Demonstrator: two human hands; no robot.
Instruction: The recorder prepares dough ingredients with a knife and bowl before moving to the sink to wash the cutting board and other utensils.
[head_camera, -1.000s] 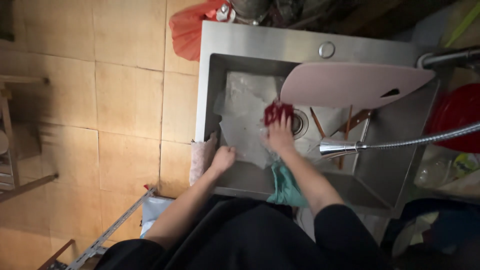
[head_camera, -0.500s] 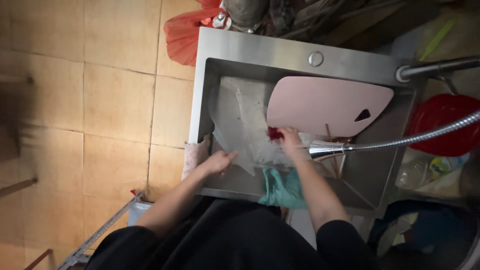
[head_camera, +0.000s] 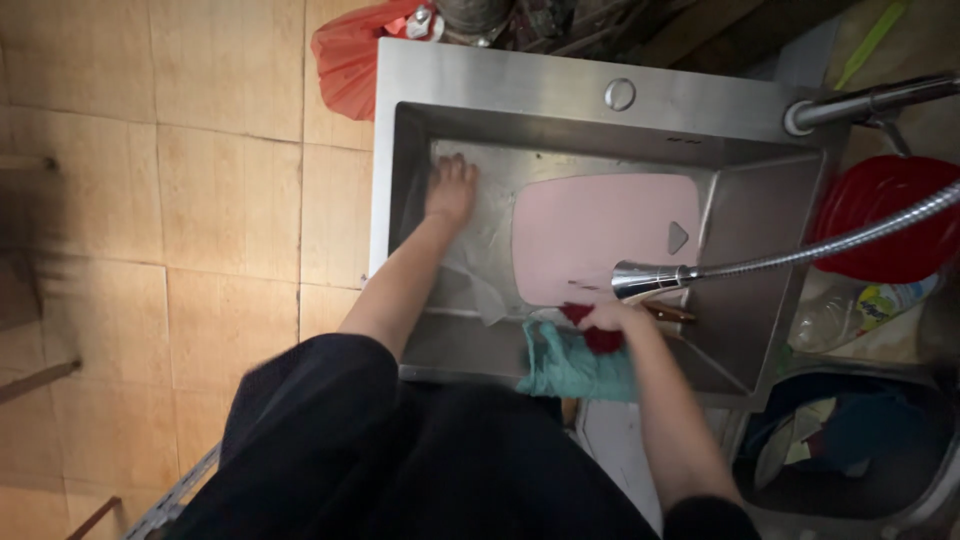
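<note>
While the left hand (head_camera: 451, 190) lies flat and spread, fingers loose and holding nothing, on the far-left floor of the steel sink (head_camera: 500, 75), the right hand (head_camera: 612, 318) is closed around a dark red cloth (head_camera: 598, 336) at the near edge of the basin.

Item: pink cutting board (head_camera: 600, 238), rounded corners, triangular hanging hole at its right end; lies in the middle of the sink, just beyond the right hand. Its surface looks mostly clean, though a faint reddish smear shows near its near edge, so wiping appears partly done, not finished.

Item: pull-out spray head (head_camera: 650, 279) on a flexible metal hose (head_camera: 850, 236), running in from the right and ending just above the right hand. Whether water flows cannot be told.

Item: teal cloth (head_camera: 570, 365), draped over the near rim of the sink, touching the red cloth.

Item: thin clear plastic sheet (head_camera: 478, 275), lying on the basin floor left of the board, beside the left forearm; not yet lifted out.

Item: red bowl (head_camera: 880, 215), right of the sink, well apart from both hands.

Item: red plastic bag (head_camera: 350, 55), on the tiled floor (head_camera: 150, 200) beyond the far-left corner.
</note>
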